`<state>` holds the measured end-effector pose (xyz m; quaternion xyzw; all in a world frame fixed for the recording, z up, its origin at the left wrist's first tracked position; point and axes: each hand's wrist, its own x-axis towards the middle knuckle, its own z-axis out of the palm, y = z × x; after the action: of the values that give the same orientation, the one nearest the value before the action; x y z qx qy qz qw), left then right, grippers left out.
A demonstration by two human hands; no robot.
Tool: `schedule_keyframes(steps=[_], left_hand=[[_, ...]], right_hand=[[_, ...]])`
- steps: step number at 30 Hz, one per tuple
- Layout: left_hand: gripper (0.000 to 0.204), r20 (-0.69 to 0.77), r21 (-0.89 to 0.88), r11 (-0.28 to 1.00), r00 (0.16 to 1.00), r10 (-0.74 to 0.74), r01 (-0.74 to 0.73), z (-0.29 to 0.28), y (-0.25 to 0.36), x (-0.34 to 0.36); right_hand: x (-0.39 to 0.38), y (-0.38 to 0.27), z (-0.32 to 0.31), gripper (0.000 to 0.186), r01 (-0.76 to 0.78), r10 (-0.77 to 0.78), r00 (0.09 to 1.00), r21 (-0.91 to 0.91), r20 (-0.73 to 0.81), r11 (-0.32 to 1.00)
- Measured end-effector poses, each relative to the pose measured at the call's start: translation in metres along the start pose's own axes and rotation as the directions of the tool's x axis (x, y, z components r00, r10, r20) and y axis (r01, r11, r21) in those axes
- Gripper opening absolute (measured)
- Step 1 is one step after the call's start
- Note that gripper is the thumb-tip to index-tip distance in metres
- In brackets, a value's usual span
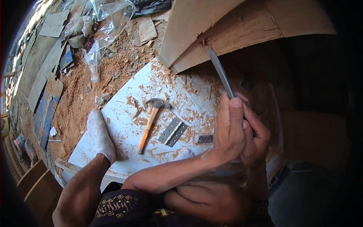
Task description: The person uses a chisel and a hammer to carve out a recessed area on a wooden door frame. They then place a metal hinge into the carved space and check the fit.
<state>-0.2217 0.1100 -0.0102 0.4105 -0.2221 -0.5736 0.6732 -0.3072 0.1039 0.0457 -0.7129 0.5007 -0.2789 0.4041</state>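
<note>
Both my hands grip a chisel. Its long grey blade [220, 72] slants up and left, and the tip touches a rough, cut recess near the edge of a wooden panel [242, 32]. My left hand [229, 130] wraps round the lower part, thumb along the top. Against it from the right, my right hand [259, 136] closes round the same tool; the handle is hidden by the fingers. On the white board [126, 94] left of my hands lie a claw hammer [150, 126] with an orange-brown wooden handle and an opened metal butt hinge [173, 132].
A small dark packet [204, 139] lies beside my left wrist. Wood shavings are scattered over the board. My sock-covered left foot [99, 130] rests on its left edge. Beyond are sawdust [73, 102], clear plastic wrap [109, 30] and scrap boards [49, 60].
</note>
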Motion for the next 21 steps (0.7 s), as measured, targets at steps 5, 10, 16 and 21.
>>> schedule_keyframes(steps=[5, 10, 16, 21], left_hand=[[0.041, 0.000, -0.091, 0.994, 0.998, -0.059, 0.059, -0.002, 0.004, 0.001], [0.039, -0.017, -0.020, 0.999, 0.999, 0.027, -0.027, 0.000, 0.002, 0.005], [0.039, -0.016, 0.106, 0.993, 0.998, 0.060, -0.058, -0.001, 0.011, 0.008], [0.041, -0.043, 0.046, 0.997, 0.997, 0.061, -0.059, 0.000, 0.003, 0.004]], right_hand=[[-0.001, 0.008, 0.001, 0.040, 0.059, -0.059, 0.998, -0.005, 0.026, 0.998], [0.007, 0.009, 0.004, 0.040, 0.002, -0.002, 1.000, 0.035, -0.004, 0.999], [0.006, 0.011, 0.002, 0.040, 0.049, -0.049, 0.999, 0.039, -0.005, 0.998], [0.006, 0.016, 0.002, 0.039, 0.027, -0.027, 1.000, -0.006, 0.016, 1.000]])
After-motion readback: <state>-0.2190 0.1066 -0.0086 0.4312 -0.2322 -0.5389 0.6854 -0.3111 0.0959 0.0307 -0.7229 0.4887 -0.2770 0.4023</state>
